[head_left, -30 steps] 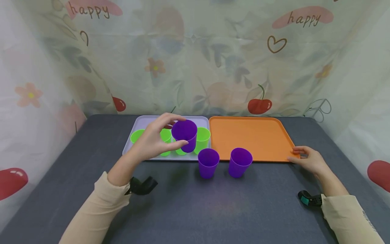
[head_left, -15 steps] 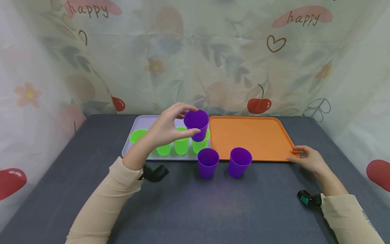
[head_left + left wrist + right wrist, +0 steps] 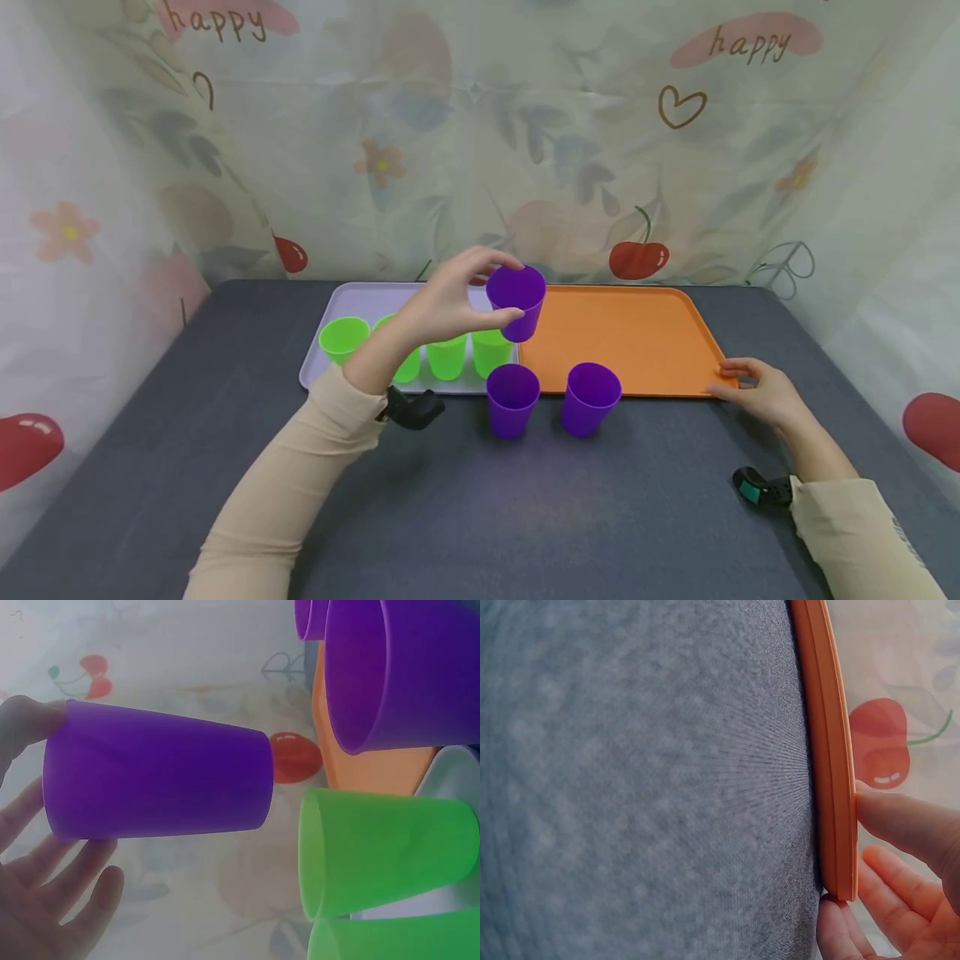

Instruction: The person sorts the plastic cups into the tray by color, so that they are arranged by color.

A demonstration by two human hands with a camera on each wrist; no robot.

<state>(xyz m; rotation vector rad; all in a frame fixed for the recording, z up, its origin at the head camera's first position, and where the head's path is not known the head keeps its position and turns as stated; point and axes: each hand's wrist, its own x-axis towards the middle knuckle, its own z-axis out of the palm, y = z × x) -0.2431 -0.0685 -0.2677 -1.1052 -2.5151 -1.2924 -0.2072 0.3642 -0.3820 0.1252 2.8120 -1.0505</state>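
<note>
A: Fingers first, quick. Left hand [image 3: 468,296]?
B: Thumb and fingers [image 3: 96,904] are parting about as wide as the cup's mouth, pinching the held purple cup [image 3: 519,302] near its rim.
A: Handling?
B: Judging by looks: light, thin, fairly stiff plastic, smooth, so possibly slippery; not very fragile, but hard squeezing could be flexing the rim. Just under the rim is looking like the best hold.
A: Where's it hanging?
B: Mouth up, over the join of the lavender tray [image 3: 375,296] and orange tray [image 3: 615,333].
A: Right hand [image 3: 761,396]?
B: Gripping the orange tray's near right corner, thumb touching the rim, gap small.
A: Further out?
B: 2 more purple cups [image 3: 513,404] are standing on the table [image 3: 570,517], before the trays. At least 4 green cups [image 3: 446,358] are sitting in the lavender tray, partly hidden.
</note>
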